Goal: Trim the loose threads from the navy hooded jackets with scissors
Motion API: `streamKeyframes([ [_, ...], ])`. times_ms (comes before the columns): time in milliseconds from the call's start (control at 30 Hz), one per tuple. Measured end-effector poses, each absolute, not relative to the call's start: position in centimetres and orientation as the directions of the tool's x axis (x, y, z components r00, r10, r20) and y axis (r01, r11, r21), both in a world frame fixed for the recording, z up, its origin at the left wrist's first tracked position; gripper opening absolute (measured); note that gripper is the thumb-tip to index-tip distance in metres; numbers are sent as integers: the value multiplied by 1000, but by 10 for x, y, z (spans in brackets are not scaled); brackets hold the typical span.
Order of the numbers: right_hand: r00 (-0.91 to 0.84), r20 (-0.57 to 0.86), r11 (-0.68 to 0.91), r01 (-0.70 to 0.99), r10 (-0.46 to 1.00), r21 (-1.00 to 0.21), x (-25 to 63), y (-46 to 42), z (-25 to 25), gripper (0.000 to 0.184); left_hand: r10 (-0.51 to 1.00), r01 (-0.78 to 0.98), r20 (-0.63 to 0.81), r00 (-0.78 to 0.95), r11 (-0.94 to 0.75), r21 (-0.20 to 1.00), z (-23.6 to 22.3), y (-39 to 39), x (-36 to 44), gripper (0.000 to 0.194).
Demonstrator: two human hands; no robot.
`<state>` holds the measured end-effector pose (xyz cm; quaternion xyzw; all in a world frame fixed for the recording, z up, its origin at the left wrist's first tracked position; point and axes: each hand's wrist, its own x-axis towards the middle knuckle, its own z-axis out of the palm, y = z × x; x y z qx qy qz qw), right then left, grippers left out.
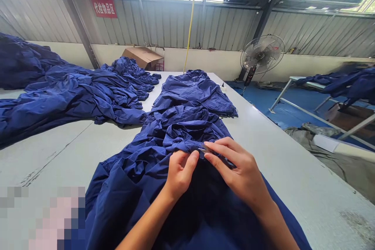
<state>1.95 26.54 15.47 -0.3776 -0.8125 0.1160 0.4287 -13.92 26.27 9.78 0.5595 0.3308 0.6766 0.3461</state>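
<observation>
Navy work garments (73, 93) lie heaped to the left on the pale worktop (49, 152); a single navy garment (187, 125) stretches lengthwise before the person, rumpled and bunched at mid-length, with no part of it visibly folded flat; the left hand (181, 174) pinches a gathered fold of that cloth between thumb and fingers; the right hand (238, 168), fingers partly closed, appears to hold a small metal tool (205, 149) against the same fold.

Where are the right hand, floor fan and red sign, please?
right hand (238, 170), head view, back of hand
floor fan (261, 54), head view, grille centre
red sign (103, 8), head view, sign's middle
</observation>
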Motion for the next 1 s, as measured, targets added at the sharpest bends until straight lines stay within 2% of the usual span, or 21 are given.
streamKeyframes([
  [433,-372,585,682,531,721,-502,21,266,154,22,801,-12,586,-121,-591,806,98,262,-142,29],
  [667,-363,544,650,515,756,-559,19,266,155,22,800,20,589,-113,-591,806,103,262,-143,32],
  [1000,-374,563,670,511,737,-538,20,265,155,21,785,50,607,-122,-606,794,106,260,-145,33],
])
